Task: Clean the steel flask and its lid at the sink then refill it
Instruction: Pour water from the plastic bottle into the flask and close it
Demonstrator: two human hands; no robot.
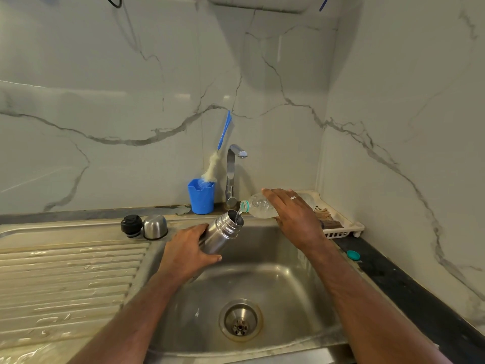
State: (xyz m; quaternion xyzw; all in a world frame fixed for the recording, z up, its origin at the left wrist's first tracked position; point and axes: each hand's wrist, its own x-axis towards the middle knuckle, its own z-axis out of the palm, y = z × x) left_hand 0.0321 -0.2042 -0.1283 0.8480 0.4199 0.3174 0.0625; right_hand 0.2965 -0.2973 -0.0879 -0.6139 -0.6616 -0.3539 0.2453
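here, left hand [185,252] gripping tilted steel flask [221,232] over sink [262,271], right hand [294,211] clasping plastic bottle [258,204] pouring water in

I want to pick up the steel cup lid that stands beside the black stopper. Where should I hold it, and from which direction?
Grip the steel cup lid around its straight lower wall, coming down from above. It stands mouth-down on the sink ledge, so its domed top is smooth and would likely slip. The black stopper sits close on its left, so place fingers front and back.
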